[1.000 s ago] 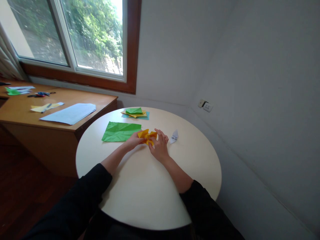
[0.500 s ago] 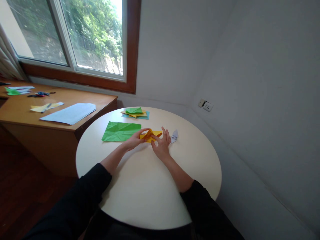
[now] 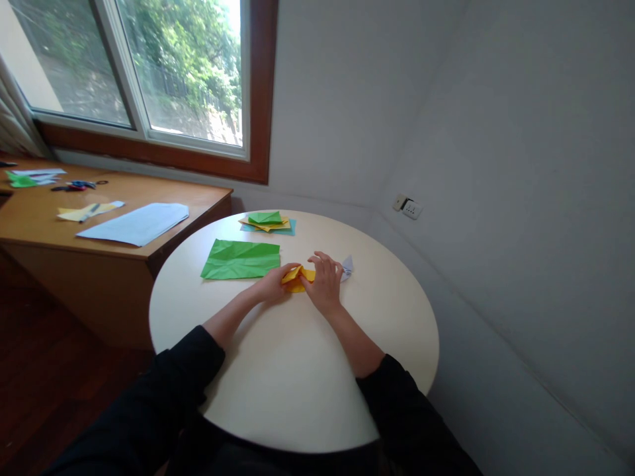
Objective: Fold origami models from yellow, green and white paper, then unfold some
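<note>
Both hands — left hand (image 3: 272,288), right hand (image 3: 325,284) — pinching yellow paper (image 3: 297,277) mid-table (image 3: 278,370) (bare near edge).

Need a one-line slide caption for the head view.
Both hands, left and right, press folded yellow paper on round table.

yellow sheet (image 3: 296,277): creased matt paper | green sheet (image 3: 241,258): crumpled matt paper | round desk (image 3: 278,370): smooth cream satin top | side desk (image 3: 149,254): varnished wood
</note>
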Demonstrator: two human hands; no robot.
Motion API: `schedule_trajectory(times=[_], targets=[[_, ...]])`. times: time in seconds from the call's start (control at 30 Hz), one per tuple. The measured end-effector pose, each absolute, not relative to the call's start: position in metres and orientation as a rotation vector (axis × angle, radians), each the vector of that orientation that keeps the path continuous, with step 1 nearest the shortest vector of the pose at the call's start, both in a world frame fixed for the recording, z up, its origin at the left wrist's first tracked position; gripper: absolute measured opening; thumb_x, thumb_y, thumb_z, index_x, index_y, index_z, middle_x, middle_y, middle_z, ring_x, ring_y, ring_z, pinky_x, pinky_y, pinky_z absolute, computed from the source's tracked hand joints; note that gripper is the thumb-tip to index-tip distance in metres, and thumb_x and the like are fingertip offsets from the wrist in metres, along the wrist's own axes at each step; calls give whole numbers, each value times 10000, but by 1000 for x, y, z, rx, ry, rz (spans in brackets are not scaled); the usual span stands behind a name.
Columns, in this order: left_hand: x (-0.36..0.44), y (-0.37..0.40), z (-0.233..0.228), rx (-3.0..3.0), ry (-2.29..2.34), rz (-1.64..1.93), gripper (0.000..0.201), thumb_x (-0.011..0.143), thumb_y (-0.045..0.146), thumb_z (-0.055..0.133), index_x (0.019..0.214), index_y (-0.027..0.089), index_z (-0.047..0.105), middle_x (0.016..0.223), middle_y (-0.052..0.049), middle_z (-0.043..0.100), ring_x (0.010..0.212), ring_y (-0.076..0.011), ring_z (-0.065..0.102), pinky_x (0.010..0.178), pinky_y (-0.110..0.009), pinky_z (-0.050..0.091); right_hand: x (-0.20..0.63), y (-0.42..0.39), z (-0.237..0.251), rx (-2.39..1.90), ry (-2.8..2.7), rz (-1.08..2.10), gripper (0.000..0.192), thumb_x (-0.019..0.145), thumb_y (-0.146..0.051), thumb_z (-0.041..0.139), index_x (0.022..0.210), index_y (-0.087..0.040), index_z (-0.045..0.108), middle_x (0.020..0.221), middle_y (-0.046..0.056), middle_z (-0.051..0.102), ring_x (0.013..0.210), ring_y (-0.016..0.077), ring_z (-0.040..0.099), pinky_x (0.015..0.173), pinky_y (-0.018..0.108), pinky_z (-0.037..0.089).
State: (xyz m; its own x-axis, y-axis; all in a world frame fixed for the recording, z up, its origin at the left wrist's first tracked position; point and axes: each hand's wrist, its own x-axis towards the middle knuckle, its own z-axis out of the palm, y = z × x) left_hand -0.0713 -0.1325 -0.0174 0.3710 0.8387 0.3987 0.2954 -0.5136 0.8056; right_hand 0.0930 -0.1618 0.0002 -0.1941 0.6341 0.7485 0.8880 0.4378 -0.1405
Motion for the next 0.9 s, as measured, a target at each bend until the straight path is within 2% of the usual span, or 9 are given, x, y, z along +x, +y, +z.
schedule_trajectory(times=[0.1, 0.2, 0.3, 0.43, 0.53, 0.67, 0.77, 0.9], targets=[[-71, -136, -13, 2045, 948, 1059, 523, 575, 130, 576, 1097, 171, 580, 999, -75, 664, 854, -225, 606, 797, -336, 459, 95, -163, 4, -1202, -2132, -302, 372, 783, -153, 496, 1151, -204, 482, 1132, 81, 599, 1056, 197, 525, 930, 377, 283], [-69, -139, -10, 2068, 897, 1017, 470, 596, 140, 583, 1065, 164, 595, 989, -85, 667, 858, -227, 610, 792, -328, 462, 97, -163, 7, -1182, -2214, -173, 326, 761, -110, 490, 1066, -209, 549, 1044, 57, 653, 964, 188, 577, 910, 373, 318], [-68, -140, -8, 2050, 896, 1041, 454, 591, 141, 609, 1045, 158, 601, 1014, -99, 658, 890, -235, 608, 829, -347, 452, 100, -161, 8, -1182, -2170, -83, 318, 746, -118, 511, 1047, -200, 573, 1054, 54, 655, 971, 192, 585, 878, 361, 365], [-68, -137, -10, 1908, 851, 1061, 529, 601, 167, 643, 1121, 182, 544, 1051, -110, 635, 931, -228, 607, 784, -349, 481, 103, -157, 6, -1216, -2087, 51, 333, 740, -134, 527, 1059, -213, 583, 1024, 33, 673, 889, 171, 622, 828, 310, 428], [-69, -135, -9, 1743, 882, 1123, 583, 591, 169, 674, 1150, 195, 509, 1023, -112, 628, 935, -223, 607, 707, -312, 504, 105, -154, 2, -1254, -2012, 144, 250, 738, -147, 528, 957, -224, 621, 900, 4, 696, 779, 153, 632, 761, 274, 451], [-69, -137, -2, 1574, 938, 1211, 483, 616, 230, 680, 1069, 159, 530, 868, -72, 649, 783, -180, 630, 667, -295, 511, 105, -151, -3, -1298, -1868, 291, 106, 752, -232, 524, 761, -200, 625, 720, -6, 658, 663, 142, 590, 630, 245, 437], [-66, -141, 5, 1415, 963, 1248, 374, 664, 319, 653, 975, 145, 538, 775, -41, 646, 706, -158, 626, 648, -295, 518, 104, -149, -5, -1286, -1756, 421, 150, 743, -306, 537, 690, -177, 592, 670, -1, 619, 627, 134, 556, 582, 233, 415], [-64, -144, 10, 1260, 972, 1286, 317, 683, 402, 636, 830, 136, 546, 769, -44, 650, 712, -155, 630, 676, -309, 523, 103, -146, -9, -1224, -1642, 603, 211, 712, -376, 557, 677, -168, 556, 644, -6, 586, 598, 124, 531, 536, 218, 396]])
